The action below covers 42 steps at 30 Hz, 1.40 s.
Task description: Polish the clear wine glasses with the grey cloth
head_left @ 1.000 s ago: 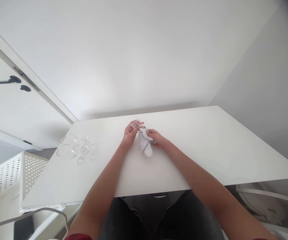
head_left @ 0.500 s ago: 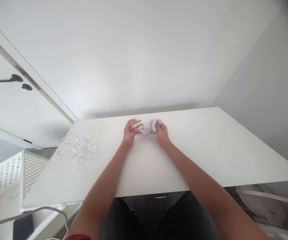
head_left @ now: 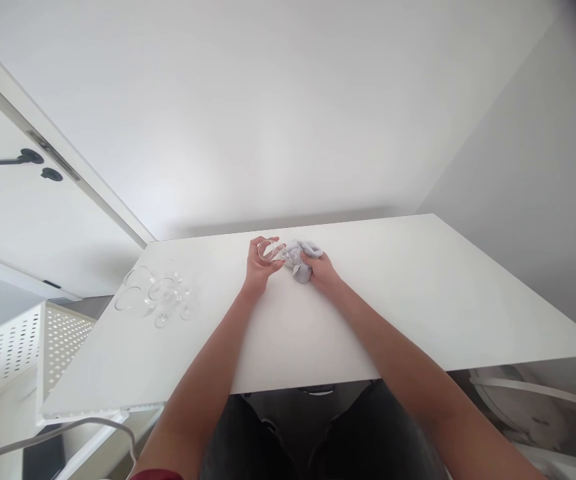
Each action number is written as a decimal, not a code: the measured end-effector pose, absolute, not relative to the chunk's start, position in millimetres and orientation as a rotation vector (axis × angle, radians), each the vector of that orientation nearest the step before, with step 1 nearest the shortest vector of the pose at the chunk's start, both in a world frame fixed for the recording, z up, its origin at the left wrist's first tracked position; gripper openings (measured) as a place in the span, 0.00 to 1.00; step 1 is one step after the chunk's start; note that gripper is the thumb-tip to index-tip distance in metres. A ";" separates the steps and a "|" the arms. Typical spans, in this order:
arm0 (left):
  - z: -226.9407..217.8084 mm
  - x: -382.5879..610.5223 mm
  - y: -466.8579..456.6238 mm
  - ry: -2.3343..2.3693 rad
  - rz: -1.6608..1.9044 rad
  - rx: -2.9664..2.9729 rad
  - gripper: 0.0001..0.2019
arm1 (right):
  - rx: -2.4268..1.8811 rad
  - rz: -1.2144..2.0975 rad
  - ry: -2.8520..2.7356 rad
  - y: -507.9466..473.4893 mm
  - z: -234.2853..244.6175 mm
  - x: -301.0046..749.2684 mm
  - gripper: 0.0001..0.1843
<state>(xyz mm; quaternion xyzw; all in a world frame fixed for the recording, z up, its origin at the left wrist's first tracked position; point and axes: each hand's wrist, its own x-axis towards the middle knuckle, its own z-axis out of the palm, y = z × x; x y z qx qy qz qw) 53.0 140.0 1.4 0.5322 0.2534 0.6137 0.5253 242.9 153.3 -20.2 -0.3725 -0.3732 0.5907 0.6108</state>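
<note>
My left hand [head_left: 259,265] is closed round a small clear glass [head_left: 270,251] held on its side above the white table [head_left: 418,300]. My right hand [head_left: 321,268] grips a bunched pale grey cloth [head_left: 301,259] and presses it against the end of that glass. Both hands meet near the far middle of the table, a little short of the wall.
Several clear glasses [head_left: 158,297] stand grouped at the table's left part. A white perforated bin [head_left: 13,347] sits beside the table on the left, with a white cable [head_left: 68,427] low down. A door with a black handle [head_left: 15,160] is at the far left.
The cloth hung loose below my right hand a second ago; it was lifted and bunched up, and is now pressed against the glass. My left hand kept the glass in place.
</note>
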 end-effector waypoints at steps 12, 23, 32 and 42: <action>2.8 56.6 135.1 0.555 1.354 1.422 0.33 | -0.986 1.292 -0.841 154.3 -15.1 245.9 0.27; 0.5 60.5 132.2 0.540 1.341 1.499 0.31 | -1.086 1.189 -0.952 159.4 -28.3 249.5 0.24; 1.6 62.1 130.8 0.541 1.345 1.507 0.32 | -1.179 1.067 -0.890 155.2 -23.1 252.5 0.25; -2.8 59.4 135.6 0.540 1.336 1.515 0.33 | -1.191 1.034 -0.871 156.7 -24.3 252.8 0.26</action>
